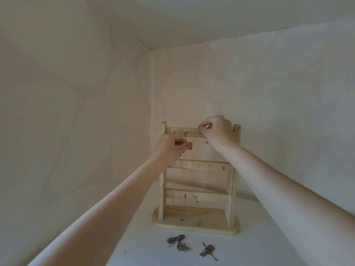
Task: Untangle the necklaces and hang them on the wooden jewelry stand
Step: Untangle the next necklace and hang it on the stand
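Item: wooden jewelry stand (196, 225), pale unfinished wood, upright on a white surface (269, 246) in a corner of plain walls; three crossbars with small metal hooks, flat base with rounded corners. Top crossbar (180, 133): several hooks, one of them carrying a thin chain (184, 181) that hangs straight down nearly to the base. A second, chunkier silver chain (173, 186) hangs at the left from the middle bar. Item in hand: a fine necklace (208, 174), very thin and partly hard to trace, running from the top bar down across the middle bar. Right hand (216, 131): fingers curled, thumb and forefinger pinching one end of this necklace at a hook on the top bar. Left hand (172, 148): fingers curled in front of the stand just below the top bar, pinching what appears to be the other part of the same necklace; the exact contact is too small to confirm. Still loose: two tangled clumps of silver chain on the surface in front of the base, a larger one (178, 244) and a smaller one (208, 251), near each other but apart. Handling, as judged: chains are light, limp, slippery and prone to kinking or snapping if tugged; best taken by fingertip pinch near the clasp or an end, with slack kept while a loop is eased over a hook.
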A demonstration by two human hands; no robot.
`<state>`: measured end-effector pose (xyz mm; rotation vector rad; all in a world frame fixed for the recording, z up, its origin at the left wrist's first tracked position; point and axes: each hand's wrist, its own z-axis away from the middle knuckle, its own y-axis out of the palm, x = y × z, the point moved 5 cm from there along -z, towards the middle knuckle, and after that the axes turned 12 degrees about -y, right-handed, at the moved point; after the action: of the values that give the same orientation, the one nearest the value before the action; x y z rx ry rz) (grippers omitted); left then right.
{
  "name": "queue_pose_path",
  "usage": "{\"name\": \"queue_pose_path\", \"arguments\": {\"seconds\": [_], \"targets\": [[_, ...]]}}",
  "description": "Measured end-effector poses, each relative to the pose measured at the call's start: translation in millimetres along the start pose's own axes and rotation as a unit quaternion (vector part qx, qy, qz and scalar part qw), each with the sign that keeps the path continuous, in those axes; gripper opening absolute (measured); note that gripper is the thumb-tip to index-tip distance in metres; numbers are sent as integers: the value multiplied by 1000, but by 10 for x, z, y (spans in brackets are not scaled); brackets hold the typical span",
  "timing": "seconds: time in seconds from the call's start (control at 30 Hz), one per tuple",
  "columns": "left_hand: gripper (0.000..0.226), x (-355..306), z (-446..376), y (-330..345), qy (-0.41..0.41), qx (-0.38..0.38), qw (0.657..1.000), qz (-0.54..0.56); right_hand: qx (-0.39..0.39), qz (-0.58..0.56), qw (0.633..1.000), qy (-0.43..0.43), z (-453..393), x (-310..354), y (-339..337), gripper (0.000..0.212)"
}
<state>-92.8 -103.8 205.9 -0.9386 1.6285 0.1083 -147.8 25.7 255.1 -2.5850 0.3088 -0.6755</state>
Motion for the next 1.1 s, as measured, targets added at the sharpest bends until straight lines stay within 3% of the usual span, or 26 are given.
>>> {"name": "queue_pose_path", "arguments": {"seconds": [0.27, 0.37, 0.53, 0.7, 0.9, 1.1], "targets": [[14, 52, 163, 150, -3, 32, 999, 34, 47, 47, 993, -93, 301, -34, 57, 18], [16, 53, 213, 165, 12, 26, 999, 20, 63, 38, 995, -67, 449, -97, 106, 20], [18, 219, 281, 294, 2, 50, 998, 41, 69, -115, 990, 45, 638, -263, 152, 18], [21, 555, 381, 407, -4, 29, 1000, -6, 109, -58, 992, 11, 975, -298, 250, 19], [15, 721, 478, 552, -46, 59, 997, 9, 177, -140, 963, 148, 1252, -687, 410, 15], [10, 986, 490, 683, -77, 60, 995, -18, 200, -142, 956, 159, 1419, -761, 588, 12]]}}
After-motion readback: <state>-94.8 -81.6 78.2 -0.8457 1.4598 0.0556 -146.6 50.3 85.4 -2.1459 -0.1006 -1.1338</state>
